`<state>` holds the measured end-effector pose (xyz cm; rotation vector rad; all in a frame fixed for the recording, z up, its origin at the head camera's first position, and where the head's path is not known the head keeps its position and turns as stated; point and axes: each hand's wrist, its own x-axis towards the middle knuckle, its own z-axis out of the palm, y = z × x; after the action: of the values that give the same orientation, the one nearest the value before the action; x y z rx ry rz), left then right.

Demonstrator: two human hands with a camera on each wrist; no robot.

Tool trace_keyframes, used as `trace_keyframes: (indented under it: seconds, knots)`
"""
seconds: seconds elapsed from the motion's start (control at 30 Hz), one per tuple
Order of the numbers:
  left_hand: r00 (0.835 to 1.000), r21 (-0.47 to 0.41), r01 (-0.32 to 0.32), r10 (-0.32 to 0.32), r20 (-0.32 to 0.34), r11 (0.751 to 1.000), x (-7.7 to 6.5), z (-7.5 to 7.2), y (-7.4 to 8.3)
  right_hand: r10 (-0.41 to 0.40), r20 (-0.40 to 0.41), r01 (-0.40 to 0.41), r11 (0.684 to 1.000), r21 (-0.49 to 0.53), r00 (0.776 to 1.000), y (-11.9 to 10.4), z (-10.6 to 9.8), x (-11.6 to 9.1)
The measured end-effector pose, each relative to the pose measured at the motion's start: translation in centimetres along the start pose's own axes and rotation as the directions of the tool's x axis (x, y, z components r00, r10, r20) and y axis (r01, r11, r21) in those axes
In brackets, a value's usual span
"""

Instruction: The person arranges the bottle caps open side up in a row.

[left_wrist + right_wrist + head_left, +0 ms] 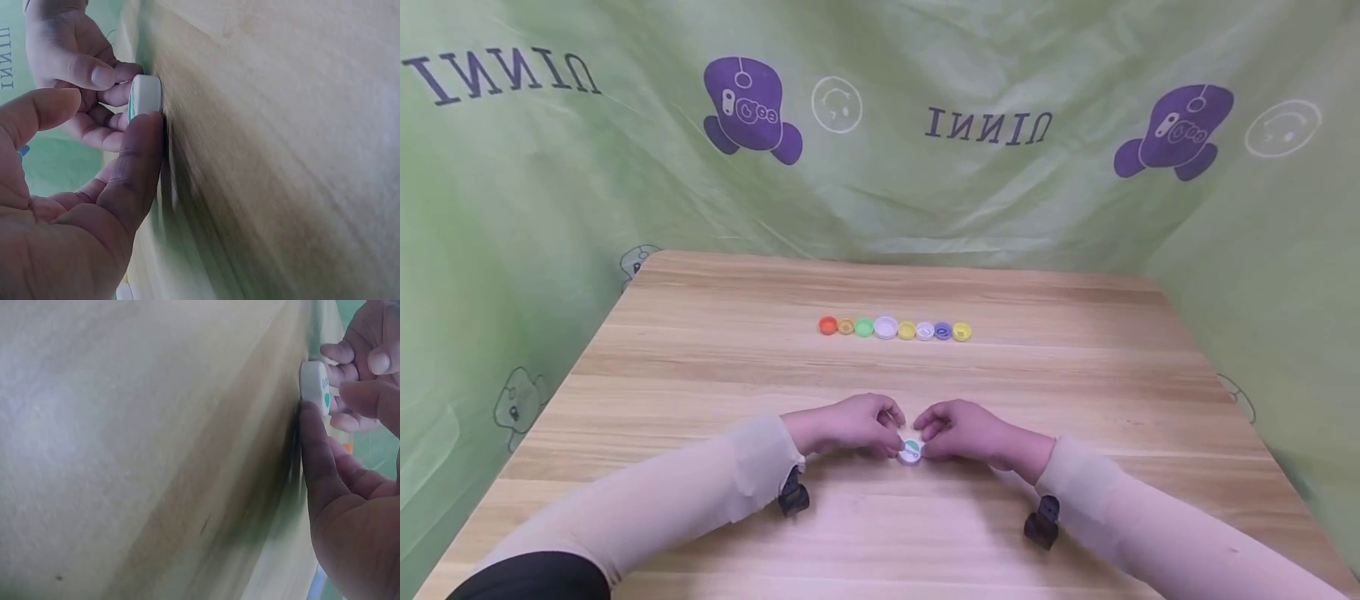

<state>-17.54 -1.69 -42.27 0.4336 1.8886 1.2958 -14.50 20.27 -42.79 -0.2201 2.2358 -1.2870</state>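
Observation:
A small round white cap [910, 452] with a green print on its top lies flat on the wooden table, close to the person. My left hand [853, 423] touches its left side with a fingertip. From the opposite side, a fingertip of my right hand [973, 433] meets the cap. Seen from the left wrist, the cap [147, 94] sits edge-on between the two hands, with another finger of the left hand raised away from it. The right wrist view shows the cap [314, 387] with a low fingertip against its side and a gap between the right hand's fingers.
Farther back on the table [1037, 375], several caps stand side by side in a row, from a red cap [827, 326] at left through a larger white cap [886, 327] to a yellow cap [962, 332] at right. Green printed cloth [880, 192] hangs behind and beside the table.

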Motion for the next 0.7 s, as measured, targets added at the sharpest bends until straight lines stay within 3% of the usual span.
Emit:
trace_keyframes:
  seconds: [0.17, 0.53, 0.7]
  knots:
    - [1.000, -0.018, 0.007, -0.007, -0.014, 1.000, -0.1, 0.1, 0.1, -0.029, -0.006, 0.029, 0.999, -0.031, 1.000, 0.0, 0.5, -0.1]
    - [1.000, 0.037, -0.020, 0.020, -0.020, 0.999, 0.0, 0.3, 0.0, -0.084, -0.037, 0.078, 0.989, -0.129, 0.996, 0.1, 1.1, -0.1]
    - [0.995, 0.075, -0.080, 0.083, -0.046, 0.994, 0.1, 0.1, -0.2, -0.103, -0.047, 0.097, 0.989, -0.110, 0.994, 0.1, 1.0, 0.0]
